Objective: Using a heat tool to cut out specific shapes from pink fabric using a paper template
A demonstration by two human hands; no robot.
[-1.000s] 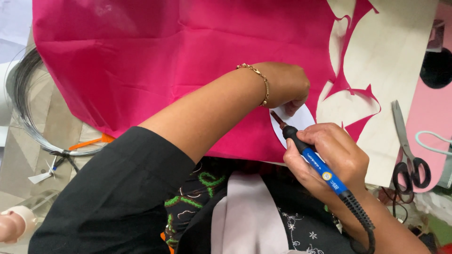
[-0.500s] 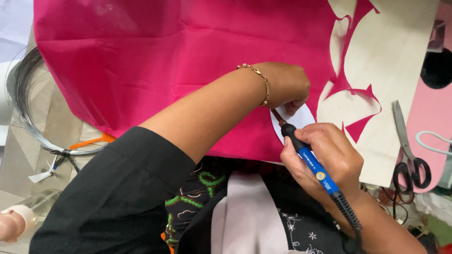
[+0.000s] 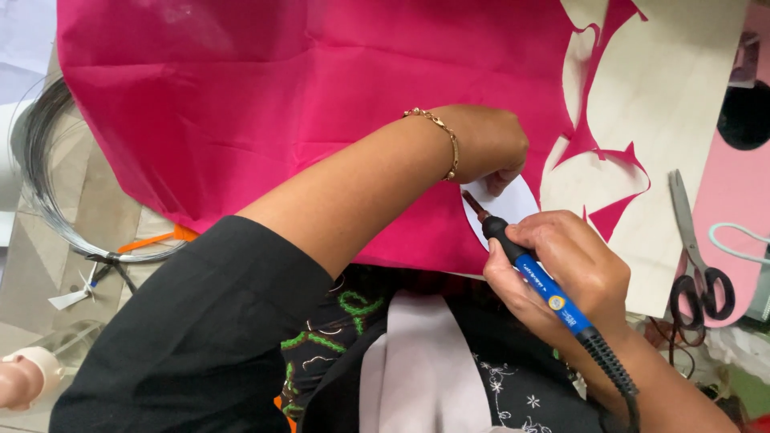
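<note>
Right hand: the right hand (image 3: 565, 269), lower right of the frame, wraps its fingers (image 3: 553, 232) tightly around a blue-handled hot cutting tool (image 3: 533, 273), gripped like a pen, its dark tip touching the pink fabric beside a white oval template.
Left hand: the left hand (image 3: 485, 144), centre of the frame, reaches across the body with a gold bracelet (image 3: 439, 136) at the wrist; its fingers curl down and press on the upper edge of the white oval template (image 3: 507, 204).
Fabric: the pink fabric (image 3: 281, 104) fills the upper left and centre of the frame, spread flat, with cut-out shapes along its right edge showing the pale board (image 3: 666, 104) beneath.
Tool cord: a black ribbed cord (image 3: 613, 373) runs from the handle to the lower right edge.
Nearby: black-handled scissors (image 3: 694, 248) lie at the right of the frame, well apart from both hands; a coil of thin wire (image 3: 40, 176) sits at the left edge.
</note>
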